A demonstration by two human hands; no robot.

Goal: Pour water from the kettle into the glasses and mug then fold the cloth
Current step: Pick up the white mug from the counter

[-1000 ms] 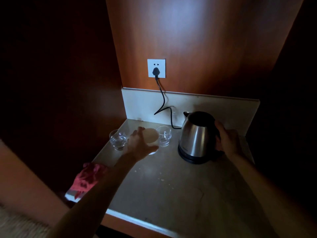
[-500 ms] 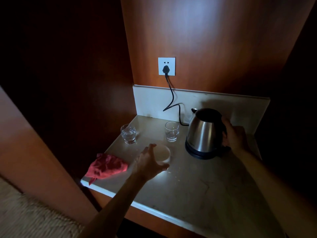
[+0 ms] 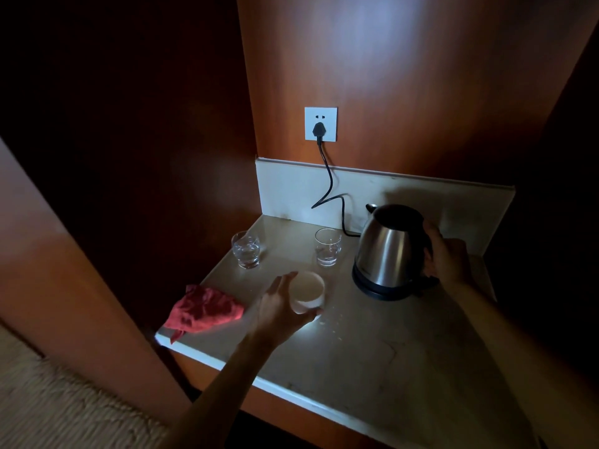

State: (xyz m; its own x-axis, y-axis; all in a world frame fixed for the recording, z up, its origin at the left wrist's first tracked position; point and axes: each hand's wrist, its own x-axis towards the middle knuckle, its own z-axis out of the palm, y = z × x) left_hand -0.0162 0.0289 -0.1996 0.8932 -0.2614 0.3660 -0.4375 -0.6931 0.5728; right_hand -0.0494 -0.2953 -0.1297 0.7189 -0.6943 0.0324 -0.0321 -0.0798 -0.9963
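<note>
While the person's left hand [image 3: 282, 306] wraps around a white mug [image 3: 307, 291] near the front left of the pale stone bench [image 3: 372, 358], its grip closed on the mug's near side with the thumb curling around the front, the pouring stage of the task appears to be in hand. The mug sits on, or just above, the bench surface; which of the two cannot be told in the dim light. Just beside it to the left, a crumpled red cloth [image 3: 204, 311] lies at the bench's left edge, one corner hanging over, not yet folded. Farther back, two clear glasses stand apart: the left glass [image 3: 245, 249] near the side wall and the right glass [image 3: 328, 247] close to the kettle, each seeming to hold some water, though the level is hard to judge. At the right, the right hand [image 3: 449, 259] is clenched on the dark handle of a stainless steel electric kettle [image 3: 390, 251], which stands upright on its black base, spout turned toward the back wall. Behind it, a black cord [image 3: 330, 186] runs up to a white wall socket [image 3: 320, 124]. Judged from this arrangement, the mug is being positioned for filling; the next move calls for lifting the kettle clear of its base, swinging the spout over the mug's mouth and tipping gently.
</note>
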